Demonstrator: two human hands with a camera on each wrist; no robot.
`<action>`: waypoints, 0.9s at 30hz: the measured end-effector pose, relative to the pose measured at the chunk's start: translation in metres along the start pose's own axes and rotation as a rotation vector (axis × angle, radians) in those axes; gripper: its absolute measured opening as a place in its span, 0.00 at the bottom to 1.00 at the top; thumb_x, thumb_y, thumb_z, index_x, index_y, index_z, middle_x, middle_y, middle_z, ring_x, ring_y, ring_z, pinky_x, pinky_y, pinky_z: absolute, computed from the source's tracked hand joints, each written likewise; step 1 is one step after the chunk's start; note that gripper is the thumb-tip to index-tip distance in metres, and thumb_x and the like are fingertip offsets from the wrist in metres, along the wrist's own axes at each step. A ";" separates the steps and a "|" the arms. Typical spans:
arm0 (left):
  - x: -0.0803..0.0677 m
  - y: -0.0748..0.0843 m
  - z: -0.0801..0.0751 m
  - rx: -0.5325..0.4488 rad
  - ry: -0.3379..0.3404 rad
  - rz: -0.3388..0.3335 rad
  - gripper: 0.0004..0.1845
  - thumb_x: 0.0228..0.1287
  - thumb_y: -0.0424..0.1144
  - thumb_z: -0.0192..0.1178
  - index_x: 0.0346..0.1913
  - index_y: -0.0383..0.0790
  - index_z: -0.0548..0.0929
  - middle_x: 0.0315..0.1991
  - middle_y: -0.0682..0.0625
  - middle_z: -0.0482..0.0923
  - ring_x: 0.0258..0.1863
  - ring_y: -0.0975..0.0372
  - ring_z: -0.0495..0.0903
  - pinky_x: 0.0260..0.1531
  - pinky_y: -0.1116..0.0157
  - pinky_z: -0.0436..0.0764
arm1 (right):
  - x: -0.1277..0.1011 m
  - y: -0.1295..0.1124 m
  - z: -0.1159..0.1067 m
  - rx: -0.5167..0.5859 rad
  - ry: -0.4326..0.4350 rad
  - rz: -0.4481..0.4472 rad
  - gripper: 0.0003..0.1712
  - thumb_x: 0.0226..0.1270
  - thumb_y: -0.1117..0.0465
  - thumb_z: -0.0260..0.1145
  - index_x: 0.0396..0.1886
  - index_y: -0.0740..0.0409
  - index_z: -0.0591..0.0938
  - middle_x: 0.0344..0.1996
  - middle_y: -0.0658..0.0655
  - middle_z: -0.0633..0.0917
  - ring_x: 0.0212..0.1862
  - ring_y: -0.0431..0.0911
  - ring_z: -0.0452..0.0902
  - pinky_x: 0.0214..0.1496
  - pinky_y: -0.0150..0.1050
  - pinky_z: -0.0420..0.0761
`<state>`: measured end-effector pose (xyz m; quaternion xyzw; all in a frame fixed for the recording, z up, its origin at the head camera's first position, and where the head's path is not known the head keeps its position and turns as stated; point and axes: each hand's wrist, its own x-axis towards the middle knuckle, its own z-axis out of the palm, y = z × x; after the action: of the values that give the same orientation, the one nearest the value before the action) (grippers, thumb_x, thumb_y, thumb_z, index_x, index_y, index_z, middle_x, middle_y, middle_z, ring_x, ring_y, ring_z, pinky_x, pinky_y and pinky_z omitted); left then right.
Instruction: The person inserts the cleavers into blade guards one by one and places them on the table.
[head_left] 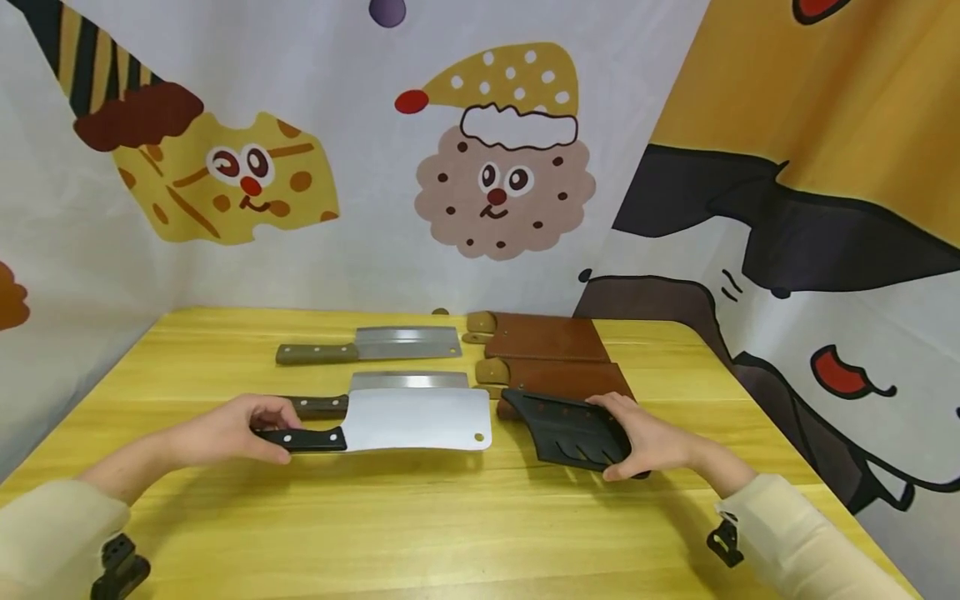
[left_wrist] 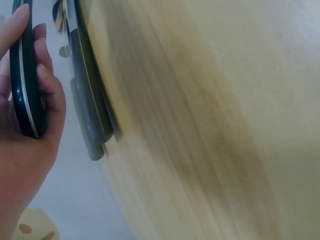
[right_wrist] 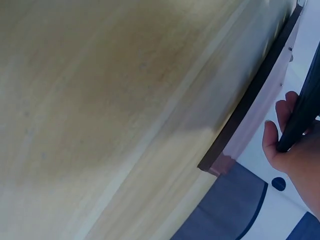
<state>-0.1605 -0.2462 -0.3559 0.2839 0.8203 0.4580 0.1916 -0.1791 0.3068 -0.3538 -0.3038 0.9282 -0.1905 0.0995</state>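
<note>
My left hand (head_left: 232,432) grips the black riveted handle (left_wrist: 24,85) of a broad cleaver (head_left: 416,420), its blade pointing right above the table. The handle lies between thumb and fingers in the left wrist view. At the right, my right hand (head_left: 660,437) holds a black slotted blade sheath (head_left: 573,427) by its right end, tilted over the front brown leather sheath. In the right wrist view the black sheath (right_wrist: 302,112) is pinched between thumb and fingers. Behind the held cleaver lies a brown-handled cleaver (head_left: 408,380), partly covered by it.
Farther back lies another cleaver (head_left: 408,342) with an olive-brown handle. Two brown leather sheaths, a rear one (head_left: 551,337) and a front one (head_left: 562,377), lie to its right. The yellow wood table (head_left: 450,525) ends at a cartoon-printed curtain (head_left: 360,275).
</note>
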 end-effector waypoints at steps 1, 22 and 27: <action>0.001 0.001 0.000 0.002 -0.002 -0.003 0.12 0.55 0.34 0.66 0.40 0.33 0.78 0.34 0.53 0.81 0.32 0.70 0.77 0.32 0.70 0.77 | 0.001 -0.001 0.000 0.003 -0.005 0.008 0.55 0.41 0.46 0.76 0.67 0.63 0.61 0.58 0.60 0.69 0.55 0.52 0.65 0.50 0.53 0.71; 0.008 0.001 0.005 0.005 -0.015 -0.002 0.12 0.54 0.34 0.66 0.39 0.33 0.78 0.33 0.51 0.82 0.32 0.71 0.76 0.32 0.71 0.76 | 0.008 -0.002 0.005 0.015 -0.010 -0.014 0.56 0.41 0.45 0.76 0.67 0.64 0.61 0.57 0.60 0.69 0.54 0.53 0.65 0.49 0.53 0.70; 0.008 0.002 0.005 0.007 -0.013 -0.015 0.13 0.54 0.35 0.67 0.40 0.33 0.78 0.34 0.49 0.82 0.32 0.70 0.76 0.32 0.70 0.76 | 0.007 -0.001 0.006 0.026 -0.015 -0.009 0.56 0.41 0.45 0.76 0.67 0.63 0.61 0.57 0.60 0.69 0.54 0.52 0.65 0.50 0.53 0.70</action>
<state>-0.1630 -0.2366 -0.3574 0.2815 0.8228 0.4517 0.1995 -0.1823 0.2996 -0.3593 -0.3080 0.9235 -0.2009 0.1096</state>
